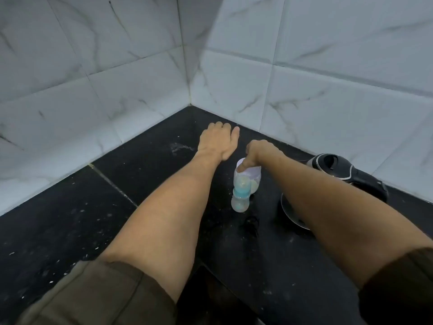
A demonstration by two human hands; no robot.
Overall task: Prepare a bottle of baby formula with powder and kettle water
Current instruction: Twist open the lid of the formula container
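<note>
Baby bottle [243, 186], translucent plastic, rounded cylinder with a teal collar band and a clear domed cap; blurred, contents unclear. It looks inverted: cap end points toward the near edge of the counter, base up under the fingers, long axis running roughly from the back corner toward the viewer, steeply tilted. It sits over the black counter [152, 165], in front of the back corner, whether it touches the surface I cannot tell. Right hand [259, 152] clenched on the bottle's upper end, thumb pressed on the side wall. Left hand [218, 139] just beside it toward the back corner, palm down, fingers loosely curled, gripping nothing. Counter is glossy dark stone with pale specks, a grout seam and a faint wet smear near the corner. Black plastic kettle [337, 168] with a chrome ring stands by the right wall, partly hidden by the right forearm. Walls [105, 73] are white marble-look tiles with grey veins. Olive-brown sleeves [93, 294] rolled above the elbows.
</note>
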